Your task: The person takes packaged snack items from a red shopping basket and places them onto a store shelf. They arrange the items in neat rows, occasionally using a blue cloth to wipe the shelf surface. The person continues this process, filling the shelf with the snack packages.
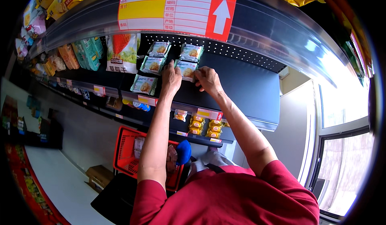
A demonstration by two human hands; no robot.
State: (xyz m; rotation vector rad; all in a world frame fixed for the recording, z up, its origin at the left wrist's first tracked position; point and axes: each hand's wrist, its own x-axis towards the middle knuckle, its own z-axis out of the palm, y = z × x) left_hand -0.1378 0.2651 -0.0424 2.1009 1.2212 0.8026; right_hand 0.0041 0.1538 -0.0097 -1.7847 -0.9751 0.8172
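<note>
On the dark shelf [241, 84] lie several small white-and-green biscuit packets in two columns. The packet between my hands [187, 69] is the nearer one of the right column, its face up. My left hand [171, 79] has its fingers pressed together at the left edge of that packet. At the opposite edge, my right hand [209, 80] pinches the packet's side with bent fingers. Just beyond lies another biscuit packet [191, 52]. The left column holds a far packet [159, 49], a middle packet [152, 65] and a near packet [143, 84], slightly askew.
A large price label [177, 10] hangs on the upper shelf edge above my hands. A strawberry-print bag [122, 54] stands left of the packets. Yellow-wrapped snacks [196, 125] sit on the lower shelf. A red basket [128, 152] is below my left arm; a window [341, 156] is at right.
</note>
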